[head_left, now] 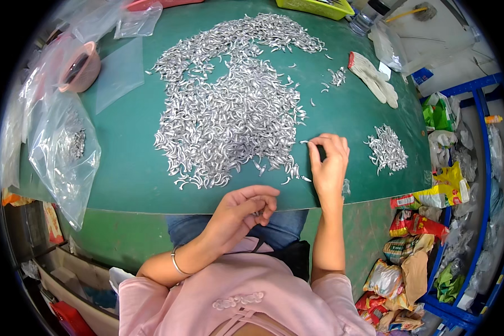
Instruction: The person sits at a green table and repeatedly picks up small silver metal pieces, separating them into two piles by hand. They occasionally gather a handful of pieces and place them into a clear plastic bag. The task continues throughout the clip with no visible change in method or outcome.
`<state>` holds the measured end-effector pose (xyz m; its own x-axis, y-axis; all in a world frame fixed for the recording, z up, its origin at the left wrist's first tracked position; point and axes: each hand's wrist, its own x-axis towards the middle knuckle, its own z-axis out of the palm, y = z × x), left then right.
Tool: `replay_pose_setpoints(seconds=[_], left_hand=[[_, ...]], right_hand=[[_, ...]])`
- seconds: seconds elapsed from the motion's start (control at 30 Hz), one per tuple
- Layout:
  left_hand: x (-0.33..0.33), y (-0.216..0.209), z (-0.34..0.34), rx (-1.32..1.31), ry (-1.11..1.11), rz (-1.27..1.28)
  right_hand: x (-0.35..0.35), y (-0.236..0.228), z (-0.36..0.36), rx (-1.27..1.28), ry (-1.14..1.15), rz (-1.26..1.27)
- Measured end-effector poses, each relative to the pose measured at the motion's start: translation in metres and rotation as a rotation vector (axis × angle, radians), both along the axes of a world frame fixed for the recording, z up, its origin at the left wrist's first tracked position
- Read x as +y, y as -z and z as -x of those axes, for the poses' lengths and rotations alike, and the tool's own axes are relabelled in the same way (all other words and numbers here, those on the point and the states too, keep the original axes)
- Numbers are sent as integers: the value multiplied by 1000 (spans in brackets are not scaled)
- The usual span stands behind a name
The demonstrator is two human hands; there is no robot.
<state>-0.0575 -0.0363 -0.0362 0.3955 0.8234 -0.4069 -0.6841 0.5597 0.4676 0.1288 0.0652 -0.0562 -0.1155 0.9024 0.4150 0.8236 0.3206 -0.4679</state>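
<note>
A wide heap of small curved silvery metal pieces (pixel 229 115) covers the middle of the green table (pixel 123 145). Just right of the heap, my right hand (pixel 330 162) pinches one small curved metal piece (pixel 304 141) between thumb and forefinger, low over the tabletop. My left hand (pixel 242 211) is held at the near table edge with its fingers curled inward; what lies in them, if anything, is too small to make out. Farther right lies a smaller pile of the same pieces (pixel 387 149). A little cluster of pieces (pixel 337 77) sits near the glove.
A white work glove (pixel 373 81) lies at the right. On the left are a clear plastic bag (pixel 64 151) with some metal pieces and a pink bowl (pixel 87 73). A yellow-green tray (pixel 319 8) and a clear bottle (pixel 368 19) stand at the back. Blue shelving (pixel 479 112) with bags is beyond the right edge.
</note>
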Motion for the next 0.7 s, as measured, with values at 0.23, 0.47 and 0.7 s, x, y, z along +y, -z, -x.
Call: replay_pose_setpoints(seconds=[0.23, 0.47, 0.7], left_hand=[[8, -3, -4, 217, -29, -144], [11, 0, -9, 312, -63, -234], [9, -4, -7, 252, -92, -148]], right_hand=[[-45, -23, 14, 825, -102, 539], [-67, -36, 21, 859, -191, 780], [-75, -42, 26, 938, -223, 688]])
